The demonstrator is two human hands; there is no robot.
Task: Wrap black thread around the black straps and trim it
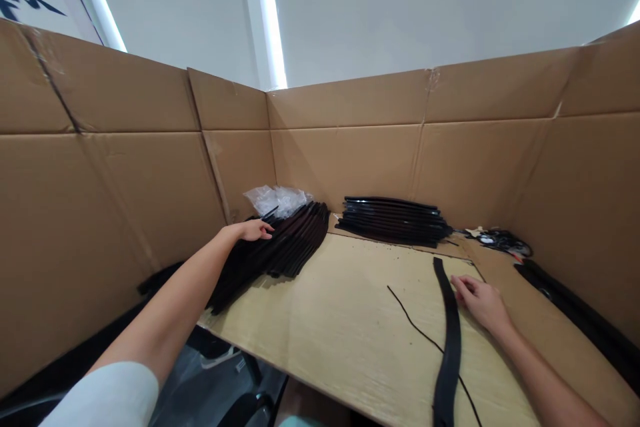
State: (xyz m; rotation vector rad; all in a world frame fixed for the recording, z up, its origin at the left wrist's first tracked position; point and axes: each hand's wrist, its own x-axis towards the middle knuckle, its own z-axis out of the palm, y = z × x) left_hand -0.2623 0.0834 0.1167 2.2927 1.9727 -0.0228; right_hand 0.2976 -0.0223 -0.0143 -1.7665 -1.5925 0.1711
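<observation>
Pale short sleeve showed closest to the camera, and from it the person's bare left arm reached across the near left corner of the tan, wood-grained worktop. The left hand lay open, its fingers resting on the upper edge of a slumped, overlapping pile of long, dark, glossy strips, with no sign of a grip. The right hand stayed well apart from it, toward the right of the worktop, with its fingers loosely curled. Their tips came to the edge of a single flat black rubber strip, though I could not tell whether they touched it or sat just beside it.

That lone strip ran from mid-worktop over the near edge, lying flat and apart from the pile, with a thin black cord passing beneath it. Farther back, a tidier stack of curved black strips lay with its layers closely aligned, and a crumpled clear plastic bag sat behind the slumped pile. At the far right lay a small tangle of black cables, while a long black strip followed the right side. Tall brown corrugated cardboard walls closed in the far and side edges.
</observation>
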